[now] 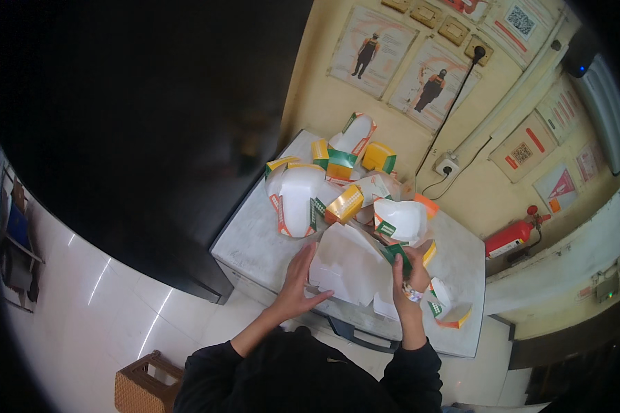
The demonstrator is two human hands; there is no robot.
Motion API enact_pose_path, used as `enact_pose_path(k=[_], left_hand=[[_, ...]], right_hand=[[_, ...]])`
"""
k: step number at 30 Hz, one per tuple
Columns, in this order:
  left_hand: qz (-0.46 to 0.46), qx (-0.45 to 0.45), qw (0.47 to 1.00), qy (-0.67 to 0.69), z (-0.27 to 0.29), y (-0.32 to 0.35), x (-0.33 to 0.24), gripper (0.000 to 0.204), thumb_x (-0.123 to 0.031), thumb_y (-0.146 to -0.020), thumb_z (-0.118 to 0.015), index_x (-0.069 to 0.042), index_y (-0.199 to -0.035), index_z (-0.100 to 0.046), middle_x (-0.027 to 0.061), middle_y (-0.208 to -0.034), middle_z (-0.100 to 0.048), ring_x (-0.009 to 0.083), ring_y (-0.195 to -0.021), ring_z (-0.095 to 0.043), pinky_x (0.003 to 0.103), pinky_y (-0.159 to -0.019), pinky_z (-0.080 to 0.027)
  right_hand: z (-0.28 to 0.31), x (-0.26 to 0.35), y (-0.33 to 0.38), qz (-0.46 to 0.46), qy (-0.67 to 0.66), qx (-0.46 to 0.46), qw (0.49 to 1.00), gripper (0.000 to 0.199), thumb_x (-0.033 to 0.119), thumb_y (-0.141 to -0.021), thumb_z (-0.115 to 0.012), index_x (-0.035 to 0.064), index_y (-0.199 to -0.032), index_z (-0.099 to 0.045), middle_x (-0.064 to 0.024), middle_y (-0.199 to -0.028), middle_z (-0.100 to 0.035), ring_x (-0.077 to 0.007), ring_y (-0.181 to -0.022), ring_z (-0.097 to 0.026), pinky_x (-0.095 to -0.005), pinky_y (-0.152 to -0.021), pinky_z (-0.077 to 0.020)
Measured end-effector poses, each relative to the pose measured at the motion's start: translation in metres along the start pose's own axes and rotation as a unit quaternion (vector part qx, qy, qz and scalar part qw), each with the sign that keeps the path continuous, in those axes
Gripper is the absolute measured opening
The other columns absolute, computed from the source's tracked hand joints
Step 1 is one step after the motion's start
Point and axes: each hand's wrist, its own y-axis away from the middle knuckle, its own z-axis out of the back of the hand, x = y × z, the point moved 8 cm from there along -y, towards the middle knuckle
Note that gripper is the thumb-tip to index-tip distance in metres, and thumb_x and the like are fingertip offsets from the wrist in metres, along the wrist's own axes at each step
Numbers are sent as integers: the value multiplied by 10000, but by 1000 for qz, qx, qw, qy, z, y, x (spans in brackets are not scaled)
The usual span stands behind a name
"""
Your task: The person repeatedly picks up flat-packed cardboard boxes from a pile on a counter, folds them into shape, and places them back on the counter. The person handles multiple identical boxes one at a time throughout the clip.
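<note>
Box (344, 258) lies at six o'clock of the carton pile (298, 203), apparently being steadied by hand. Left hand (296, 279) spreads at its nine o'clock; right hand (413, 270) pinches a green flap (395, 256) at three. Any next move calls for gentle, even pressure.

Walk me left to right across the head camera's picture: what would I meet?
Woven brown stool, the person's left grip, large white carton, the person's right grip, red fire extinguisher.
</note>
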Motion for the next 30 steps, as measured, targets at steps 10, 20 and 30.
enact_pose_path(k=[10, 20, 30], left_hand=[[-26, -197, 968, 155, 47, -36, -101, 161, -129, -753, -695, -47, -804, -567, 29, -739, -573, 191, -738, -522, 334, -809, -362], [-45, 86, 971, 217, 20, -35, -121, 111, -133, -847, -580, -36, -794, -583, 60, -673, -542, 184, -659, -493, 299, -707, -331], [-49, 192, 966, 168, 25, -18, -124, 152, -145, -851, -589, -40, -954, -627, 59, -741, -602, 174, -690, -533, 297, -697, -406]], right_hand=[[54, 114, 26, 286, 58, 19, 956, 213, 68, -678, -698, 135, -856, -602, -1, -827, -618, -163, -702, -597, -285, -601, -439], [64, 136, 37, 256, 193, -5, 947, 196, 93, -691, -670, 179, -846, -588, 34, -1012, -630, -152, -883, -604, -440, -969, -293], [69, 76, 32, -198, -291, 74, 933, 270, 0, -827, -586, 31, -1065, -463, -25, -799, -563, -103, -793, -536, -250, -783, -408]])
